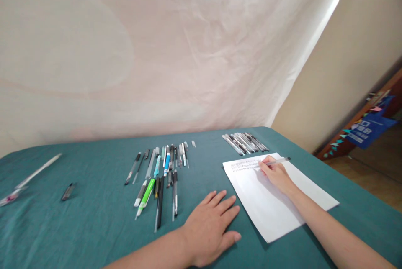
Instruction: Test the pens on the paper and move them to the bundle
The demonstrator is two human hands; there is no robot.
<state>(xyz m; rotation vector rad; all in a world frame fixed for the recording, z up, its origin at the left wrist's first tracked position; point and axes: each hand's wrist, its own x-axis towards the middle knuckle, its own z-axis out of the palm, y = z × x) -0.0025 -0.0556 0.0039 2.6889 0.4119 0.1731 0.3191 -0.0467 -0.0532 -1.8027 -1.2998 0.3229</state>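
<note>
In my right hand (275,173) is a slim pen (281,160) with a clear barrel and a dark end, its tip side toward the paper. The hand rests on a white sheet of paper (260,202). Several lines of small dark handwriting (245,164) run along the sheet's upper part; I cannot read them. My left hand (213,227) lies flat on the cloth with its fingers spread, left of the paper and apart from it. Nothing is under or in it that I can see.
A loose group of pens and caps (157,181) lies left of my left hand, among them a bright green pen (146,195). Behind the paper is a neat row of pens (245,142). A dark cap-like piece (67,192) and a long white stick (39,170) lie farther left.
</note>
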